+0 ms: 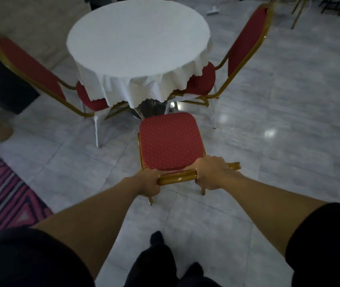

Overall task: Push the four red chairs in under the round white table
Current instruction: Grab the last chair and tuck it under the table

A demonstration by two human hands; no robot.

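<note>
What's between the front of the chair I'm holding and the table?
Head view: only bare tile floor between chair seat and the table cloth's hem.

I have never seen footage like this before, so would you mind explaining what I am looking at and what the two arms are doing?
There is no machine here: the single picture comes from a camera worn on a person's head, looking forward and down, so the arms are the wearer's own. The left hand and right hand both grip the gold top rail of the near chair, whose red seat is not yet under the round table. The table carries only a white cloth. The left chair and right chair have their seats partly tucked under the cloth. A striped rug lies on the tiled floor.
</note>
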